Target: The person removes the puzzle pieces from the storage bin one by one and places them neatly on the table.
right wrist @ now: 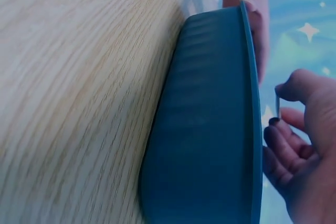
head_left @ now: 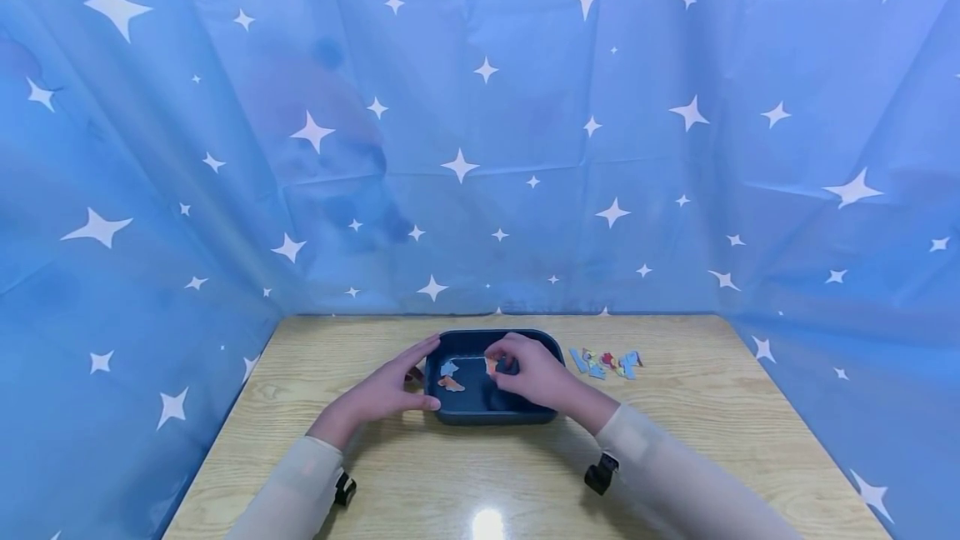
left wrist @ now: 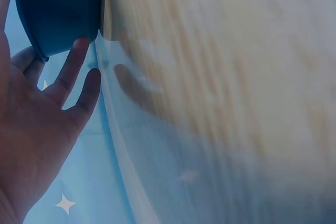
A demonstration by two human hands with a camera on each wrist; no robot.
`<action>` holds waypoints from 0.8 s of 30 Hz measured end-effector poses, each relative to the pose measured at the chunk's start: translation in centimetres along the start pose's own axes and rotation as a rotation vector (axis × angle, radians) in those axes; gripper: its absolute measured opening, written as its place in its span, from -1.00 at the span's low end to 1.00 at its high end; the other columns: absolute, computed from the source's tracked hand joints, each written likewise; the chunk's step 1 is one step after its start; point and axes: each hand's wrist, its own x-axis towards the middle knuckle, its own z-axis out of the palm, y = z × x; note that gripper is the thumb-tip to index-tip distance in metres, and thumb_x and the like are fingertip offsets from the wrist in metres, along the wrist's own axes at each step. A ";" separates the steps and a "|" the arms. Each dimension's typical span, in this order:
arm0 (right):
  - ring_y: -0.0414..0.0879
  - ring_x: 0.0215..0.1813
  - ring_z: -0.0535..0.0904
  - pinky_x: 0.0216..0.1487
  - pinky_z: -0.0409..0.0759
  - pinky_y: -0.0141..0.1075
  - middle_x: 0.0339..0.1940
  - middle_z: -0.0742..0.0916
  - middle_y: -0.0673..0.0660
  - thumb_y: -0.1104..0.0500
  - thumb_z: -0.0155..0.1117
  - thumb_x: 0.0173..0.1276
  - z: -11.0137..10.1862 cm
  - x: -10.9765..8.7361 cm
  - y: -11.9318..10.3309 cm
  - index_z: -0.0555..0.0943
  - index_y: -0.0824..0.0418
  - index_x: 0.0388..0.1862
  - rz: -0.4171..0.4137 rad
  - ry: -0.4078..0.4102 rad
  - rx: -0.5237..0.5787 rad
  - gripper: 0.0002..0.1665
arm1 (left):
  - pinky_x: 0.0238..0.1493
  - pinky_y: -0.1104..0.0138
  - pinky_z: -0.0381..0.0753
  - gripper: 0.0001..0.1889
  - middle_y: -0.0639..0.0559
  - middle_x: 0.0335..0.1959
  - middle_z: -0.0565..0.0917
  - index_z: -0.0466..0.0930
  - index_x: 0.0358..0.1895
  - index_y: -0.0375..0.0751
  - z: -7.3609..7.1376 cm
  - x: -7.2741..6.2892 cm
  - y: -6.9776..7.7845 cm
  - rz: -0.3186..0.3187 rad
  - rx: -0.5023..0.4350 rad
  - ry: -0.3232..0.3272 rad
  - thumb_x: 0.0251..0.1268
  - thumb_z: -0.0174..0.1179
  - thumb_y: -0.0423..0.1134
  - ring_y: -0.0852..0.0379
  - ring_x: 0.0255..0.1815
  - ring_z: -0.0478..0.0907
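A dark blue rectangular tray (head_left: 495, 418) stands on the table. Its left end is braced by my left hand (head_left: 386, 390), thumb by the front left corner and the other fingers spread along the side, fairly straight in the left wrist view. Over the tray's right half, my right hand (head_left: 536, 373) pinches a small orange jigsaw piece (head_left: 491, 365) between thumb and fingertips. From the right wrist camera that piece (right wrist: 277, 103) appears edge-on, above the rim. Inside the tray at the left lie a light blue piece (head_left: 448, 367) and an orange-brown piece (head_left: 451, 383).
Several colourful jigsaw pieces (head_left: 628, 363), blue, red and yellow, lie loose on the table to the right of the tray. The wooden table (head_left: 420, 486) ends at the back against a blue curtain (head_left: 480, 232) with white stars.
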 end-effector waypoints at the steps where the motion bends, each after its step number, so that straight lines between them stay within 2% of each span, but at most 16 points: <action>1: -0.10 -0.08 0.66 -0.09 0.70 -0.23 0.10 0.74 -0.04 0.21 0.48 0.56 -0.2 -0.1 0.1 0.76 0.09 0.28 -0.002 0.001 0.001 -0.64 | 0.44 -0.13 0.55 0.08 0.15 0.85 0.01 0.03 0.85 0.18 0.0 0.0 0.0 0.000 0.001 0.000 0.45 0.56 -0.02 0.03 0.26 0.61; 6: -0.05 -0.07 0.65 -0.10 0.70 -0.24 0.13 0.74 0.00 0.25 0.46 0.56 -1.3 -0.9 0.5 0.74 0.12 0.31 -0.006 0.016 0.016 -0.62 | 0.48 -0.16 0.51 0.07 0.15 0.86 -0.03 0.01 0.86 0.14 -0.1 -0.1 0.2 0.010 0.015 -0.005 0.46 0.54 -0.03 0.00 0.32 0.60; 9: -0.05 -0.07 0.62 -0.11 0.69 -0.24 0.15 0.73 0.01 0.26 0.46 0.56 -2.1 -1.4 0.9 0.74 0.12 0.32 -0.003 0.028 0.029 -0.61 | 0.53 -0.19 0.45 0.08 0.17 0.86 -0.03 0.00 0.86 0.14 0.0 -0.1 0.2 0.015 0.030 -0.007 0.47 0.54 -0.02 -0.05 0.44 0.55; 12: -0.04 -0.09 0.61 -0.14 0.68 -0.25 0.12 0.72 0.00 0.27 0.47 0.57 -2.6 -1.9 1.4 0.75 0.10 0.31 -0.006 0.043 0.042 -0.62 | 0.52 -0.19 0.46 0.09 0.18 0.86 -0.01 0.00 0.86 0.14 0.0 0.1 0.2 0.016 0.030 -0.004 0.45 0.55 -0.02 -0.10 0.44 0.54; 14: -0.03 -0.10 0.60 -0.15 0.68 -0.25 0.09 0.72 0.00 0.27 0.47 0.57 -3.0 -2.2 1.8 0.75 0.10 0.30 -0.006 0.051 0.054 -0.62 | 0.56 -0.20 0.43 0.10 0.20 0.85 0.00 0.00 0.86 0.13 0.0 0.1 0.2 0.017 0.032 -0.004 0.44 0.56 -0.02 -0.14 0.54 0.46; 15: -0.03 -0.11 0.60 -0.16 0.67 -0.25 0.07 0.72 0.01 0.27 0.47 0.57 -3.1 -2.4 2.0 0.75 0.11 0.30 -0.006 0.053 0.059 -0.63 | 0.54 -0.20 0.44 0.10 0.20 0.85 0.00 0.00 0.86 0.13 0.0 0.1 0.2 0.017 0.030 -0.003 0.43 0.57 -0.02 -0.15 0.53 0.48; 18: -0.06 -0.13 0.59 -0.18 0.67 -0.25 0.05 0.72 0.00 0.25 0.47 0.58 -3.7 -3.0 2.8 0.75 0.10 0.30 0.006 0.062 0.065 -0.63 | 0.61 -0.24 0.35 0.10 0.19 0.86 -0.03 0.00 0.86 0.12 0.0 0.0 0.1 0.023 0.050 -0.005 0.44 0.56 0.01 -0.19 0.73 0.24; 20: -0.09 -0.13 0.58 -0.18 0.67 -0.25 0.05 0.72 0.01 0.26 0.46 0.58 -4.2 -3.4 3.2 0.74 0.12 0.31 0.010 0.072 0.058 -0.63 | 0.63 -0.26 0.30 0.10 0.20 0.86 -0.03 0.00 0.86 0.12 -0.1 0.0 0.0 0.024 0.060 -0.004 0.44 0.55 0.03 -0.19 0.79 0.10; 22: -0.12 -0.14 0.59 -0.18 0.67 -0.26 0.06 0.72 0.02 0.27 0.47 0.57 -4.8 -3.9 3.6 0.74 0.14 0.31 0.020 0.092 0.046 -0.62 | 0.64 -0.27 0.28 0.10 0.19 0.86 -0.04 0.00 0.86 0.11 -0.1 0.0 0.0 0.027 0.066 -0.004 0.44 0.55 0.04 -0.19 0.80 0.07; 24: -0.13 -0.15 0.59 -0.19 0.66 -0.25 0.06 0.73 0.03 0.28 0.47 0.57 -5.4 -4.3 3.9 0.75 0.17 0.31 0.019 0.112 0.029 -0.62 | 0.62 -0.25 0.32 0.10 0.18 0.86 -0.03 0.01 0.86 0.11 -0.1 0.0 0.0 0.027 0.063 -0.004 0.44 0.55 0.04 -0.18 0.75 0.21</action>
